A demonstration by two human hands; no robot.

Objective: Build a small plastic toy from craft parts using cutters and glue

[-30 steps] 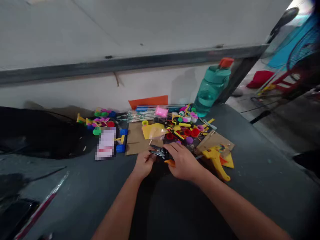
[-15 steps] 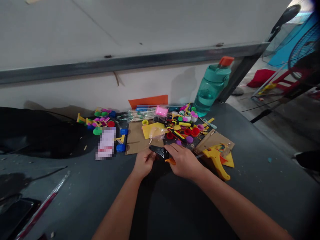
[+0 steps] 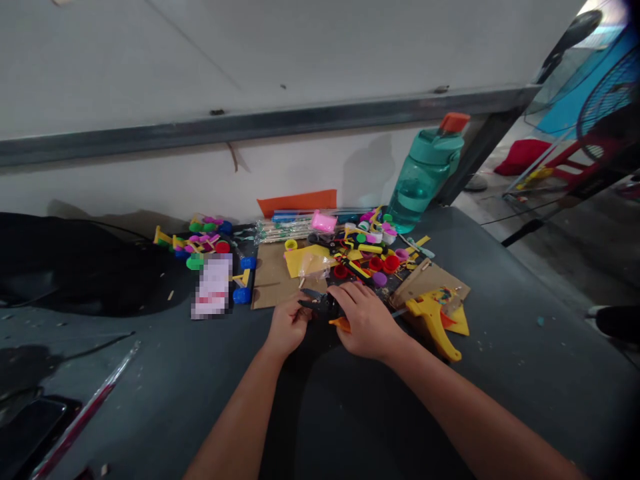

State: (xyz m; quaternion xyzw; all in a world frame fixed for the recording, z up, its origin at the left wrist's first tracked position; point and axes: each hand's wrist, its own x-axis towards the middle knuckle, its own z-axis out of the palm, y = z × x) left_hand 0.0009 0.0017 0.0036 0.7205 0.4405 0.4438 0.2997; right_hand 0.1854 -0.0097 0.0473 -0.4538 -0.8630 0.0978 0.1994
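My right hand point(image 3: 367, 320) is wrapped round the handles of black pliers point(image 3: 324, 304) with an orange grip. Their jaws are parted and point left, towards my left hand point(image 3: 289, 327). The fingers of my left hand are pinched close to the jaw tips. A thin pale wooden stick point(image 3: 302, 283) pokes up just beyond those fingers, apparently held in them; its lower part is hidden. Behind the pliers lie a sheet of brown cardboard point(image 3: 267, 283) and a yellow piece of paper point(image 3: 297, 262).
A yellow glue gun point(image 3: 433, 327) lies right of my right hand. Colourful plastic caps point(image 3: 376, 264) are heaped at the back, beside a teal water bottle point(image 3: 423, 177). Small assembled pieces point(image 3: 203, 240) and a black bag point(image 3: 75, 267) lie left. A phone point(image 3: 37, 433) is at lower left.
The plier jaws have opened, having been closer together before. Both hands stay in nearly the same place.
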